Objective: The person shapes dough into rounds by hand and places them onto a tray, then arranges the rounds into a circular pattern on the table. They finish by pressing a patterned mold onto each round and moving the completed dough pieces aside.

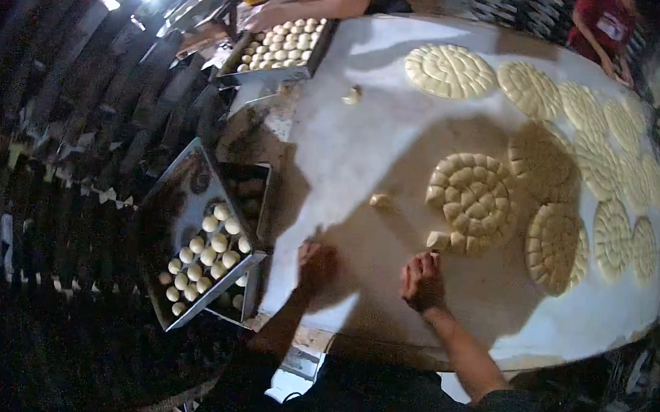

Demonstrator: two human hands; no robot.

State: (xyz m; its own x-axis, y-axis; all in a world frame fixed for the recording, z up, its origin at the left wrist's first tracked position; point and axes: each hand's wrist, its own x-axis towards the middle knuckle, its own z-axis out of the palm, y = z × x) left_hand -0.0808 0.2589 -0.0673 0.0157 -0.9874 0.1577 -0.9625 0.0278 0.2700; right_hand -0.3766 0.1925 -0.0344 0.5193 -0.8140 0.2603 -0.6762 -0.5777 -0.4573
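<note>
My left hand (317,267) is near the front left of the table, fingers curled in and somewhat blurred. Whatever lies under or in it is hidden. My right hand (421,281) is also closed, knuckles up, just below a small loose dough piece (438,240); its palm cannot be seen. Beyond that piece lies a round spiral of dough segments (472,195), with its tail end nearest my right hand. A single small dough lump (379,201) rests on the table between and beyond my hands.
A tilted metal tray of dough balls (208,252) rests on another tray at left. Another tray of balls (281,43) stands far left, by a person's arm (316,8). Several flat dough rounds (553,245) cover the table's (367,139) right side; another person (603,30) stands behind.
</note>
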